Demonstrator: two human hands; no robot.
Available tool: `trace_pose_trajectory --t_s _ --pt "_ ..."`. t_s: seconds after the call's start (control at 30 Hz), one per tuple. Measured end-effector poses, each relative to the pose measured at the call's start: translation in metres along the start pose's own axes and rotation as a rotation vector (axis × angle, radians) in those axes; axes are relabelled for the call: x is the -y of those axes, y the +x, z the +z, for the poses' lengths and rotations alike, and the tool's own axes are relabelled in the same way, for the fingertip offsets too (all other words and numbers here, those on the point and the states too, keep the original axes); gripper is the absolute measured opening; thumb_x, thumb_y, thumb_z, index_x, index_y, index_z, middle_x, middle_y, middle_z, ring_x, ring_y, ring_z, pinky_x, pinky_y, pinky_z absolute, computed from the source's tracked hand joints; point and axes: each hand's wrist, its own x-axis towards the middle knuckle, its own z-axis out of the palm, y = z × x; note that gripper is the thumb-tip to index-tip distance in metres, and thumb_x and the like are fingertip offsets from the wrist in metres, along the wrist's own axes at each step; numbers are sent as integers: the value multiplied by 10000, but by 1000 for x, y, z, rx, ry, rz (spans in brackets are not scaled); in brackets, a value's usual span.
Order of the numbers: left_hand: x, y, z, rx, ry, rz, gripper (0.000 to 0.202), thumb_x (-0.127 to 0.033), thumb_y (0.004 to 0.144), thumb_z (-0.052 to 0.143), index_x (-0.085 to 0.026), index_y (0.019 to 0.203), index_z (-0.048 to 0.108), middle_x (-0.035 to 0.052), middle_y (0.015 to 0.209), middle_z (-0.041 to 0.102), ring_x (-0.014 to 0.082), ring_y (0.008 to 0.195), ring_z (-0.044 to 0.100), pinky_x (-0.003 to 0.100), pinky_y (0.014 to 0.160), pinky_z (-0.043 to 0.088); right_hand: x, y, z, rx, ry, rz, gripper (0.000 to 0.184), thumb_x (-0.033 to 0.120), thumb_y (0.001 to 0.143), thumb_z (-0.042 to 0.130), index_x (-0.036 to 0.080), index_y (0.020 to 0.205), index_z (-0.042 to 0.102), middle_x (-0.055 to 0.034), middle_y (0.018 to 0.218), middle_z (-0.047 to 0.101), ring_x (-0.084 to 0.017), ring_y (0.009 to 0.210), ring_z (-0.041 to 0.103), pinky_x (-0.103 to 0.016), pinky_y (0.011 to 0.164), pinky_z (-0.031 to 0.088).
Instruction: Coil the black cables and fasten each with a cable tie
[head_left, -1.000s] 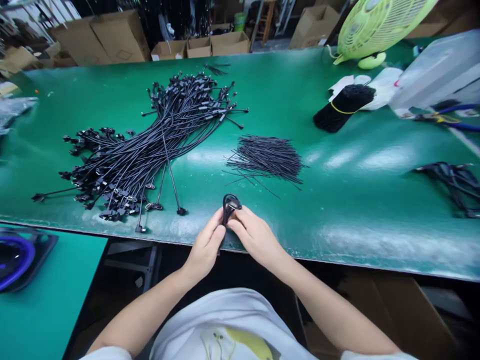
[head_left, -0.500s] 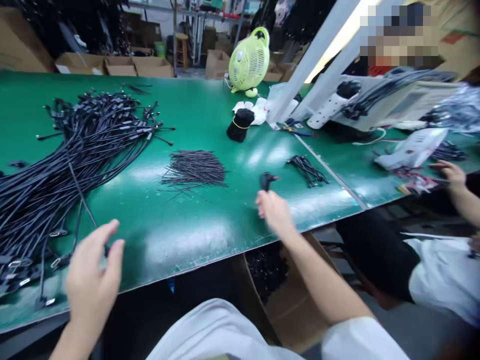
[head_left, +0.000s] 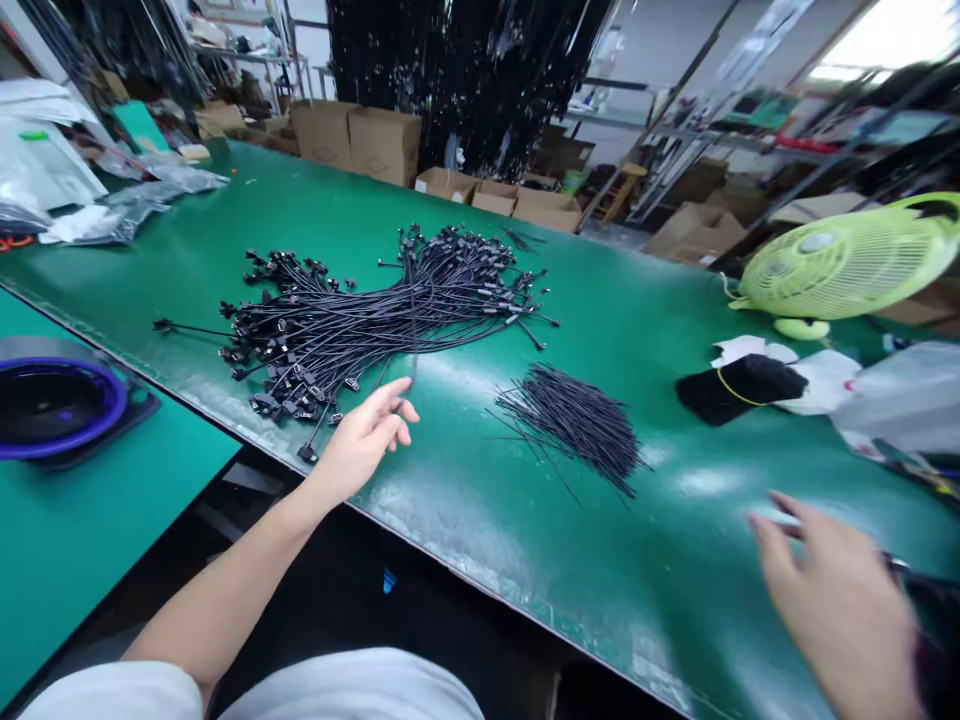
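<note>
A large bundle of black cables (head_left: 375, 315) with plugs at both ends lies on the green table. One dark strip, apparently a cable tie, crosses its middle, its end near the fingertips of my left hand (head_left: 367, 435). That hand hovers over the table's front edge with fingers bent and apart; whether it touches the strip I cannot tell. Far to the right is my right hand (head_left: 836, 590), smeared by motion, thumb and fingers apart with nothing visible between them. Black cables (head_left: 930, 595) partly show behind it. Between the hands lies a loose pile of thin black cable ties (head_left: 574, 420).
A black bundle with a yellow band (head_left: 742, 388) lies beside white paper and a green fan (head_left: 847, 260). A blue-rimmed black round object (head_left: 64, 405) sits on a side table at left. Plastic bags (head_left: 127, 205) and cardboard boxes (head_left: 386, 145) are further back.
My view has swung left. The black cable piece that my right hand held is out of its fingers, which have spread. My left hand stays near the cable bundle.
</note>
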Motion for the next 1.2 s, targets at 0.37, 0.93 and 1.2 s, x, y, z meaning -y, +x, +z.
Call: trace_pose_trajectory --t_s 0.37,0.93,1.2 --pt "-47 -113 -26 540 -496 -267 431 -416 766 751 -179 1099 616 -57 628 475 23 441 339 160 437 260 224 179 83 170 543 -375 208 329 900 525 214 800 665 -53 893 667 -169 798 624 -306 763 514" --pt "-9 -54 -74 23 -967 -196 369 -386 891 625 -173 653 439 -33 658 387 82 609 435 197 621 470 113 287 -15 -76 -210 -304 687 594 932 181 160 631 620 -104 753 667 -142 733 657 -308 531 288" --pt "-4 -48 -32 -126 90 227 265 -410 943 499 -186 865 618 92 1106 652 216 1080 585 334 948 459 215 95 -3 286 13 -797 386 326 1019 307 203 770 576 -25 650 623 -118 521 561 -262 456 275"
